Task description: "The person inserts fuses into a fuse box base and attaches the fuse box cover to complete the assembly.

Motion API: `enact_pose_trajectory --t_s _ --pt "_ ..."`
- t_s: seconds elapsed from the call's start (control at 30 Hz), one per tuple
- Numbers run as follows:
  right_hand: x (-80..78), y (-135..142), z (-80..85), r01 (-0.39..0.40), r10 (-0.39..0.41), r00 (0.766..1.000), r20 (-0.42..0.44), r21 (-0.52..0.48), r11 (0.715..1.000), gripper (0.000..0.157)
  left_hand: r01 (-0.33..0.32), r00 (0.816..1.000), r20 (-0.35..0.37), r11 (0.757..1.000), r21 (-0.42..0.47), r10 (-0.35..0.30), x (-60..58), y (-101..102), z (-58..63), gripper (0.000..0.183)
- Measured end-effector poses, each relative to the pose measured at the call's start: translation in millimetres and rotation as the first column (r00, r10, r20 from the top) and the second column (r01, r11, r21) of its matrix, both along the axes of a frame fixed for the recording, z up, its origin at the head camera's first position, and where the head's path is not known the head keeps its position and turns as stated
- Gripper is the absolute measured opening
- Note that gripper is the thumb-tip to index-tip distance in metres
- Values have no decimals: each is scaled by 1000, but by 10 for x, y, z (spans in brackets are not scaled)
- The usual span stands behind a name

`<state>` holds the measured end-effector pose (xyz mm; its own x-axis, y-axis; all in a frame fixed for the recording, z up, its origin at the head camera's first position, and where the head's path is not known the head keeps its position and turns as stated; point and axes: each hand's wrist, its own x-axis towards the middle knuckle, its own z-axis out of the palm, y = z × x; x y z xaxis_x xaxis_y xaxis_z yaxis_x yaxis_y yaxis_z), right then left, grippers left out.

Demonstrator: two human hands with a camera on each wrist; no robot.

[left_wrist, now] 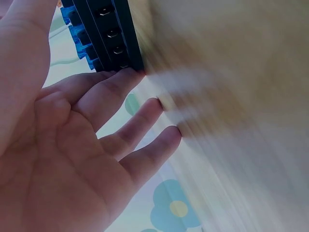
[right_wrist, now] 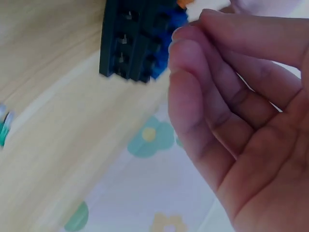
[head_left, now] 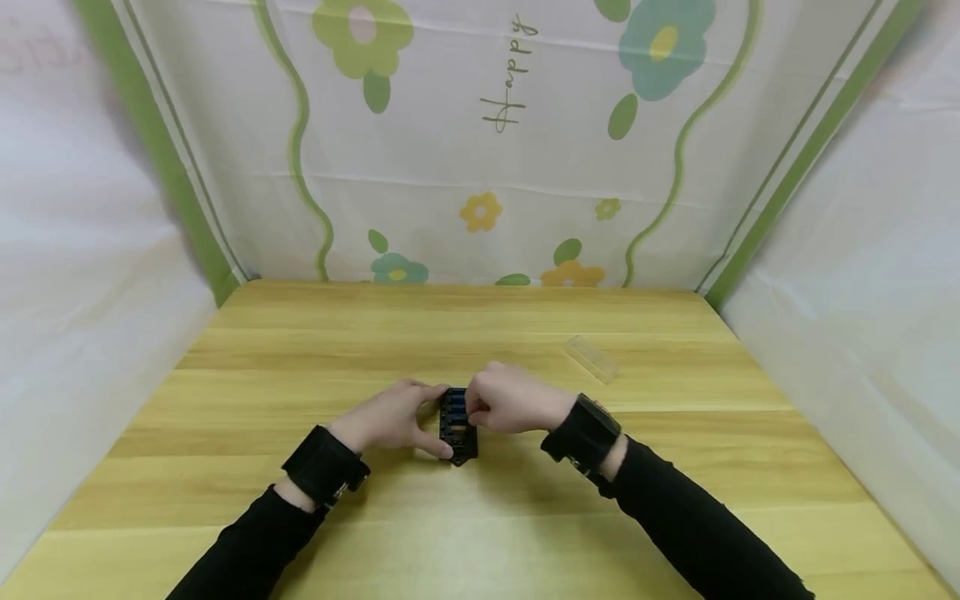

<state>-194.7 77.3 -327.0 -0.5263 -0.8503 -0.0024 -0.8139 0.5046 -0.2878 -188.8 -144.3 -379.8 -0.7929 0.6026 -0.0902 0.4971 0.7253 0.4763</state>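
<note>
A small black rectangular block (head_left: 460, 446) with a row of blue pieces stands on the table; its exact kind is unclear. My left hand (head_left: 397, 417) grips its left side, thumb at the near end and fingertips at the far end. In the left wrist view, the block (left_wrist: 113, 36) shows a row of holes with metal inside, and two fingers of the left hand (left_wrist: 72, 145) are spread below it. The right hand (head_left: 513, 400) is curled at the block's right edge. Its thumb and fingertips (right_wrist: 186, 53) meet beside the blue pieces (right_wrist: 166, 41); anything pinched there is hidden.
A clear plastic strip (head_left: 592, 358) lies on the wooden table (head_left: 480, 533), beyond the right hand. Flower-printed cloth (head_left: 450, 150) rises along the table's back edge, and pale cloth hangs at both sides. A small green and clear item (right_wrist: 5, 128) shows at the right wrist view's left edge.
</note>
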Motion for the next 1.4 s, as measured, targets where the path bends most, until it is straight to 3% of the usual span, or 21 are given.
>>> enact_pose_trajectory --t_s 0.2,0.5,0.93,1.4 --pt "-16 242 91 29 -35 997 -69 -90 996 14 -10 1000 -1 1000 -9 10 11 30 32 104" --pt "11 433 153 95 -102 994 -49 -130 987 14 -22 1000 7 1000 -9 22 32 32 37 104" --pt "-2 659 6 168 -185 978 -95 -158 973 16 -18 1000 21 1000 -7 18 45 36 41 103" --pt "-90 759 -146 241 -249 964 -98 -81 967 7 -25 999 22 1000 -13 25 41 28 33 103"
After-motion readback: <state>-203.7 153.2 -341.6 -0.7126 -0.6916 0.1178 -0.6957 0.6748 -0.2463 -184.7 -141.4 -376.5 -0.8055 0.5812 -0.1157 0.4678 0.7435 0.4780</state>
